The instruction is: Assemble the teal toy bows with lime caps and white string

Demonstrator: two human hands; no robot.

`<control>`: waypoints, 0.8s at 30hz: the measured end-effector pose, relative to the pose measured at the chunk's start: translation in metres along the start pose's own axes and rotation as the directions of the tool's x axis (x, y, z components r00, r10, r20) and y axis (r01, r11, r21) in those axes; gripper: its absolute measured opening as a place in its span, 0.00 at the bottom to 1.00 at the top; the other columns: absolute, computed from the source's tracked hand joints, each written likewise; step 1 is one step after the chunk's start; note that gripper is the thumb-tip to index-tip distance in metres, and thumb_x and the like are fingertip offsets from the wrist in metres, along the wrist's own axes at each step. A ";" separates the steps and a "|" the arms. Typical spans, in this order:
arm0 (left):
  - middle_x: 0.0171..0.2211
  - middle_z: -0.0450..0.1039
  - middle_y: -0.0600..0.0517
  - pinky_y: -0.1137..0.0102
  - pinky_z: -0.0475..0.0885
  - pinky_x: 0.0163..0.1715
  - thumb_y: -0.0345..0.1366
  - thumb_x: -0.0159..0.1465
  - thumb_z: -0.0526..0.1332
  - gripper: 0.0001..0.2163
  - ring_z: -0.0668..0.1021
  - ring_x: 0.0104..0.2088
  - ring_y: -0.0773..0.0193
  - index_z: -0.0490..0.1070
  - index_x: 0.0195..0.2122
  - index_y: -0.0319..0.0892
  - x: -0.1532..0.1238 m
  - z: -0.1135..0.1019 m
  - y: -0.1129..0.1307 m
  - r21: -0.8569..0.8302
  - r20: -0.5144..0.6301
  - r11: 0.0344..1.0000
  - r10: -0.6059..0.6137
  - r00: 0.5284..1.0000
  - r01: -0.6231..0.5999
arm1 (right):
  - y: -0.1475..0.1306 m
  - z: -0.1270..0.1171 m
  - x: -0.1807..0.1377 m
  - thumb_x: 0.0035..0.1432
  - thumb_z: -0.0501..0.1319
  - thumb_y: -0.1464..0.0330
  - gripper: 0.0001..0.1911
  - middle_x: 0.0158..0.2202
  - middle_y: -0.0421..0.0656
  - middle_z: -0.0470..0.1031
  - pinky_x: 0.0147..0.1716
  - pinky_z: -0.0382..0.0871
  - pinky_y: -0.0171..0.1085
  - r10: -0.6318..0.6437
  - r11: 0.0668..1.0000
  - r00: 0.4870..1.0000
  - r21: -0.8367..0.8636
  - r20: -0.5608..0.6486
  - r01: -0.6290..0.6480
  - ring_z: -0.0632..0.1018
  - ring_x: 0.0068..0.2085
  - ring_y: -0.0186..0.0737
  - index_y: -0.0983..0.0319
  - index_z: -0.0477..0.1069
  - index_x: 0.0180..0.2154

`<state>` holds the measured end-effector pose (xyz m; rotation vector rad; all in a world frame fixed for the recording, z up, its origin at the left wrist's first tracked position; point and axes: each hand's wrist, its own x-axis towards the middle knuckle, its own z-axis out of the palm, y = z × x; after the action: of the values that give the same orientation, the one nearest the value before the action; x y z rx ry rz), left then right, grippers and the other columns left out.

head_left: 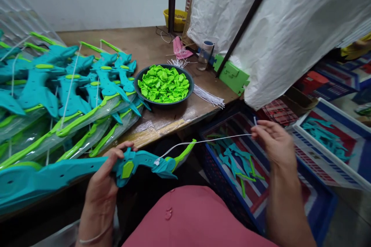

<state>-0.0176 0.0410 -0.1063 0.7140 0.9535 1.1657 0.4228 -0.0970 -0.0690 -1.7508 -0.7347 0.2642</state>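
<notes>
My left hand (106, 173) grips a teal and green plastic toy bow (145, 161) near its middle, just off the table's front edge. A white string (203, 141) runs from a knot on the bow's limb to my right hand (271, 141), which pinches the string's end and pulls it taut to the right. A dark bowl (139, 75) full of bright green plastic pieces (164, 83) sits on the wooden table (150, 48) behind the bow.
A pile of finished teal bows (66, 85) in clear bags covers the table's left. A bundle of white strings (208, 96) lies right of the bowl. A blue crate (319, 208) with bow parts stands below right. A large white plastic bag (290, 27) hangs upper right.
</notes>
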 end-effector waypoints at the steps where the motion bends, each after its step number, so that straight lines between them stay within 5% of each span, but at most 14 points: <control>1: 0.47 0.79 0.48 0.65 0.84 0.40 0.46 0.52 0.77 0.16 0.82 0.43 0.53 0.76 0.25 0.40 -0.001 -0.001 0.003 0.007 0.010 1.000 0.020 1.000 -0.020 | 0.004 -0.013 0.005 0.56 0.68 0.57 0.16 0.34 0.46 0.79 0.38 0.74 0.48 -0.114 0.972 0.989 -0.215 -0.090 0.092 0.78 0.33 0.46 0.58 0.75 0.43; 3: 0.47 0.78 0.48 0.65 0.84 0.40 0.45 0.54 0.76 0.15 0.82 0.43 0.54 0.76 0.25 0.40 -0.003 -0.003 0.008 0.019 0.028 0.998 0.063 0.998 -0.063 | 0.011 -0.031 0.011 0.62 0.62 0.57 0.13 0.37 0.52 0.81 0.45 0.72 0.53 -0.325 0.813 0.941 -0.537 -0.095 0.227 0.80 0.39 0.53 0.59 0.77 0.41; 5: 0.46 0.77 0.49 0.66 0.84 0.39 0.45 0.56 0.74 0.14 0.81 0.43 0.55 0.75 0.26 0.41 -0.005 -0.003 0.012 0.032 0.042 0.995 0.095 0.995 -0.096 | 0.015 -0.032 0.010 0.65 0.58 0.57 0.15 0.38 0.53 0.81 0.47 0.71 0.52 -0.395 0.705 0.918 -0.633 0.023 0.319 0.80 0.41 0.54 0.59 0.78 0.37; 9: 0.45 0.77 0.49 0.68 0.84 0.38 0.44 0.57 0.74 0.14 0.80 0.42 0.56 0.74 0.25 0.40 -0.008 -0.002 0.014 0.061 0.054 0.991 0.113 0.992 -0.116 | 0.029 0.014 -0.008 0.65 0.58 0.58 0.15 0.36 0.48 0.81 0.43 0.72 0.45 -0.298 0.779 0.930 -0.508 0.216 0.368 0.80 0.39 0.48 0.59 0.78 0.35; 15: 0.44 0.77 0.49 0.68 0.84 0.38 0.44 0.54 0.75 0.15 0.81 0.41 0.55 0.73 0.24 0.40 -0.009 0.000 0.015 0.102 0.030 0.989 0.103 0.994 -0.105 | 0.066 0.100 -0.045 0.64 0.60 0.64 0.12 0.31 0.44 0.81 0.39 0.71 0.39 -0.159 0.870 0.870 -0.351 0.466 0.347 0.81 0.35 0.43 0.59 0.78 0.30; 24: 0.43 0.77 0.50 0.70 0.83 0.38 0.43 0.54 0.76 0.15 0.80 0.41 0.56 0.73 0.24 0.40 -0.010 0.002 0.016 0.108 0.042 0.988 0.104 0.994 -0.108 | 0.093 0.138 -0.058 0.61 0.59 0.69 0.10 0.32 0.45 0.79 0.37 0.70 0.37 -0.066 0.886 0.871 -0.372 0.488 0.276 0.79 0.33 0.41 0.60 0.78 0.30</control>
<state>-0.0232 0.0357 -0.0894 0.8804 0.9645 1.1955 0.3360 -0.0358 -0.2096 -2.0457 -1.3843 0.4285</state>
